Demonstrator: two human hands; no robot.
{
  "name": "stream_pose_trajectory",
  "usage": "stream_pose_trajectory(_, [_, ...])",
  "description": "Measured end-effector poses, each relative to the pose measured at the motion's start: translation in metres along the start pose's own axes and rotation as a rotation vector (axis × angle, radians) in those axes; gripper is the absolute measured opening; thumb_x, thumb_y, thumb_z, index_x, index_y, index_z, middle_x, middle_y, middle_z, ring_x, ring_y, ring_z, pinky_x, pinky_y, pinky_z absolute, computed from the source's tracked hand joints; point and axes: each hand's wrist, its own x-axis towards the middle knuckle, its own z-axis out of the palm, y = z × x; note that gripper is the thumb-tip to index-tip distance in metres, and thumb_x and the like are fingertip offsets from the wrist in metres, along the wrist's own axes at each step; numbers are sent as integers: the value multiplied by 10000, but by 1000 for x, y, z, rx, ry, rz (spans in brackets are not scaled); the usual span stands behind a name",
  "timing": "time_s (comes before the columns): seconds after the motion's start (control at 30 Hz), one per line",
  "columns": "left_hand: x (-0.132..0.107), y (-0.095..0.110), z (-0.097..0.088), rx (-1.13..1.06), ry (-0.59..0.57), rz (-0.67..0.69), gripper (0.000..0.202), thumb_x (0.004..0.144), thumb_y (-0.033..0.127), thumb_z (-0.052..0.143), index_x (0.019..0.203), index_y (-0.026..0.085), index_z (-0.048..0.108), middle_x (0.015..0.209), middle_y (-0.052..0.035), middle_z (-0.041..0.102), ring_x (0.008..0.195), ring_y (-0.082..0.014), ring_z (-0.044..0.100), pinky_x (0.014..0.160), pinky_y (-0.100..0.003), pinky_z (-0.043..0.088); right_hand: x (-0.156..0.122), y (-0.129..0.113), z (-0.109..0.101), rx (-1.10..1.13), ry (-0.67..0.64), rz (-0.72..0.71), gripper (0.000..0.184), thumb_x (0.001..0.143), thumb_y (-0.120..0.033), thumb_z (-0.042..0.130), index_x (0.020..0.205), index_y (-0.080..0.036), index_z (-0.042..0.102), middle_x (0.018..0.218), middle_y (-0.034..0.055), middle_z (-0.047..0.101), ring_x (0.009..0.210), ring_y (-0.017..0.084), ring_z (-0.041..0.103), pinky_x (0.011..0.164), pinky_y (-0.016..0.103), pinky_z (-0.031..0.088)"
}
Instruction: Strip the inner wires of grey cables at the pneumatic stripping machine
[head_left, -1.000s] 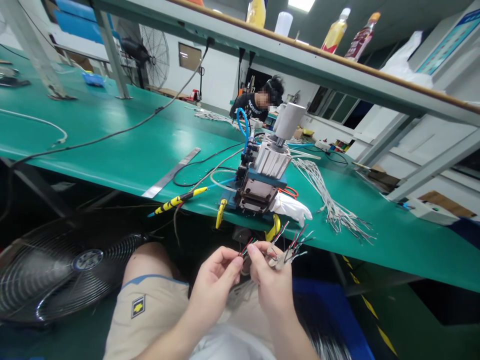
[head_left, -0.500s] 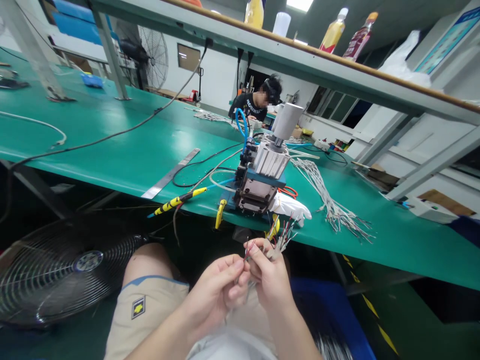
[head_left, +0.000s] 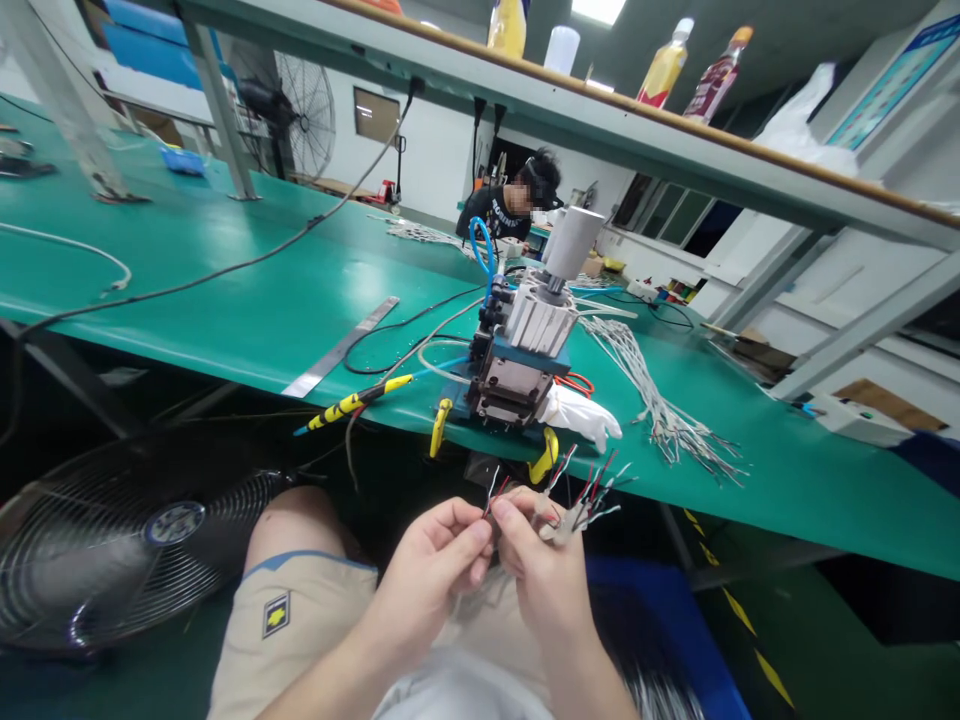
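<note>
Above my lap, my left hand [head_left: 450,550] pinches the thin red, white and black wires [head_left: 493,492] at a cable's end between thumb and forefinger. My right hand [head_left: 536,545] meets it there, its thumb and forefinger closed on the same wire ends. A bundle of grey cables [head_left: 570,525] with split red, white and black ends sticks out past the right hand's fingers. Just beyond the hands, at the bench edge, stands a pneumatic press machine [head_left: 525,350] with a grey cylinder on top. A white glove [head_left: 577,412] lies against its right side.
On the green bench [head_left: 300,270] lie a steel ruler [head_left: 341,347], a yellow-and-black taped tool [head_left: 352,405] and a heap of stripped cables [head_left: 660,400]. A floor fan [head_left: 172,525] stands at lower left. A blue bin [head_left: 675,610] holds cables at lower right. A co-worker [head_left: 517,200] sits across.
The cable bundle in my right hand has tipped to the right and its coloured ends have fanned out. The wires at my left fingertips now show more white.
</note>
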Motion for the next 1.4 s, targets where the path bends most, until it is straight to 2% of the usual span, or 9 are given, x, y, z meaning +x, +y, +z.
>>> stream_pose_trajectory(0.13, [-1, 1, -1, -26, 32, 5, 315, 744, 348, 831, 751, 139, 595, 638, 29, 587, 503, -30, 443, 476, -135, 299, 1, 0, 1, 9, -1, -17, 254, 783, -337, 783, 659, -143, 676, 580, -30, 500, 427, 34, 291, 396, 203, 176])
stream_pose_trajectory(0.33, [0, -1, -3, 57, 49, 2, 363, 709, 408, 847, 747, 141, 604, 492, 38, 553, 466, -41, 436, 454, -132, 289, 3, -6, 4, -63, 21, -19, 230, 725, -336, 812, 664, -142, 703, 585, -20, 522, 431, 50, 292, 384, 216, 197])
stream_pose_trajectory(0.4, [1, -3, -4, 42, 60, 12, 344, 715, 384, 848, 753, 140, 608, 518, 33, 574, 469, -38, 445, 456, -130, 295, 1, -7, 6, -60, 32, -34, 252, 716, -328, 818, 625, -141, 676, 579, -22, 513, 439, 51, 307, 388, 212, 207])
stream_pose_trajectory(0.57, [-1, -3, -1, -110, 80, 83, 293, 716, 316, 856, 776, 145, 625, 621, 31, 610, 490, -31, 476, 464, -132, 319, -5, -4, 15, 134, 107, 57, 327, 663, -342, 866, 602, -144, 612, 499, -70, 432, 385, 17, 263, 376, 178, 177])
stream_pose_trajectory(0.7, [-5, -1, 2, -109, 49, 96, 270, 742, 324, 838, 809, 138, 655, 653, 10, 624, 523, -41, 504, 486, -141, 347, -4, -4, 19, 210, 149, 117, 339, 609, -352, 904, 636, -142, 640, 445, -85, 410, 365, 17, 281, 367, 164, 184])
stream_pose_trajectory(0.9, [-6, 0, 0, -99, 50, 94, 252, 762, 325, 822, 804, 140, 656, 660, 14, 614, 531, -42, 499, 493, -142, 348, -2, -7, 13, 189, 66, 213, 383, 569, -378, 920, 775, -107, 745, 408, -104, 364, 351, 2, 226, 360, 149, 142])
stream_pose_trajectory(1.1, [-6, -3, -1, -21, 32, 85, 280, 771, 361, 811, 781, 130, 652, 630, 15, 592, 536, -42, 484, 506, -139, 336, 1, -7, 14, 149, 62, 263, 391, 539, -373, 925, 759, -105, 743, 438, -70, 434, 368, 18, 292, 370, 158, 179])
stream_pose_trajectory(1.23, [-8, -1, 1, 10, 18, 76, 298, 767, 371, 811, 766, 130, 635, 652, 14, 594, 534, -40, 472, 506, -147, 326, 3, -12, 14, 180, 26, 251, 375, 559, -391, 921, 731, -110, 743, 407, -108, 333, 363, 0, 216, 359, 144, 141])
stream_pose_trajectory(1.4, [-14, 2, 9, 15, 31, 74, 326, 751, 382, 820, 769, 134, 611, 661, 13, 599, 536, -45, 481, 511, -157, 327, -1, -14, 10, 228, -12, 253, 359, 559, -390, 932, 670, -130, 711, 403, -111, 327, 349, -6, 200, 343, 135, 136])
